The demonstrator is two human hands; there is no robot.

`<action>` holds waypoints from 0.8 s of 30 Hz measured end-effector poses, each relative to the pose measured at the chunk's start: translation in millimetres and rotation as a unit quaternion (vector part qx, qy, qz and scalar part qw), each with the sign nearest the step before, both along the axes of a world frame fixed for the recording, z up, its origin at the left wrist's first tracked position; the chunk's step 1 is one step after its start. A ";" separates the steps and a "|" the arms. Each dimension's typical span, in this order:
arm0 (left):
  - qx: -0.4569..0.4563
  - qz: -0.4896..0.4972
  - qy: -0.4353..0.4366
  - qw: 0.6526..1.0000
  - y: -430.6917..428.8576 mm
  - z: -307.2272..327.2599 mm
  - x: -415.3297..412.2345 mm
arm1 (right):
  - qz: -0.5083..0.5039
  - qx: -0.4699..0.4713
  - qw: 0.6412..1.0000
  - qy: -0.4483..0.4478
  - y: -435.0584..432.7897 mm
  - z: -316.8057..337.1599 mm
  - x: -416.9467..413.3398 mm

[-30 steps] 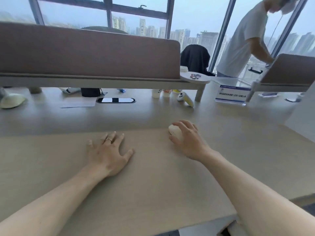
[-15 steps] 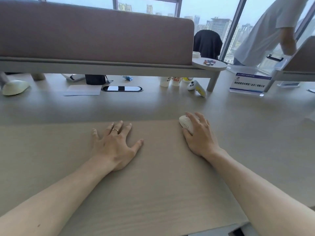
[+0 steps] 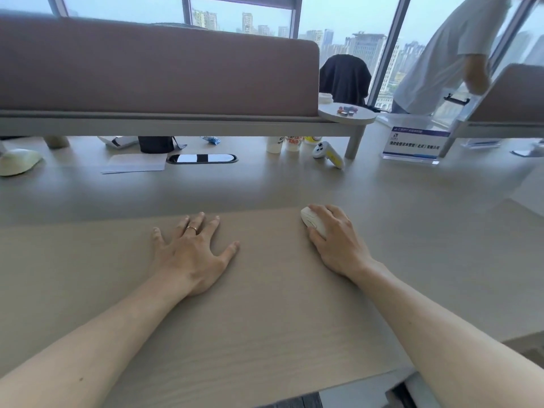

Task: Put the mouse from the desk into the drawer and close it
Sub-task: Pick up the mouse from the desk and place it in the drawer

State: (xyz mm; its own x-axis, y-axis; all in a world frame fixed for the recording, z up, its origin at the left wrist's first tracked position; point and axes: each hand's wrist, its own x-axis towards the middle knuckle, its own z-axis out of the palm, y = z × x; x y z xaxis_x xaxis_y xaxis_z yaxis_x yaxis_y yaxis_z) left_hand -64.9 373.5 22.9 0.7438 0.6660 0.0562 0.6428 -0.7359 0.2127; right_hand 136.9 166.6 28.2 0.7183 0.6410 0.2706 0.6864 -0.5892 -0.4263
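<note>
Desk [image 3: 397, 231]: pale wood. On it my flat left hand [image 3: 191, 254], mouse [image 3: 313, 222] under my right hand [image 3: 338, 242], paper [image 3: 135, 164], cups [image 3: 284, 142], sign [image 3: 412, 144].

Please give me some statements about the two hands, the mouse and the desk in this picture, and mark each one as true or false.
1. The right hand covers the white mouse on the desk. True.
2. The left hand holds a cup. False: it lies flat on the desk with fingers spread, holding nothing.
3. A ring is worn on the left hand. True.
4. The mouse is already in the drawer. False: it is on the desk under the right hand; no open drawer can be seen.
5. A game controller lies on the far part of the desk. True.
</note>
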 end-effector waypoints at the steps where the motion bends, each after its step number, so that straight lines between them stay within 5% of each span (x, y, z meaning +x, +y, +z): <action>1: -0.002 0.001 0.001 1.000 -0.2 0.7 -0.3 | 0.002 0.004 1.000 0.003 -7.0 0.7 -3.5; 15: 0.022 -0.059 -0.088 0.994 -30.1 14.2 -6.9 | -0.104 0.005 0.994 -0.041 -232.9 44.3 -51.1; 19: 0.013 -0.202 -0.140 0.969 -110.9 33.8 21.8 | -0.168 0.036 0.985 -0.025 -298.1 50.5 -70.9; 24: -0.058 -0.397 -0.194 0.895 -251.7 38.8 51.1 | -0.224 0.065 0.972 -0.014 -363.9 48.2 -93.5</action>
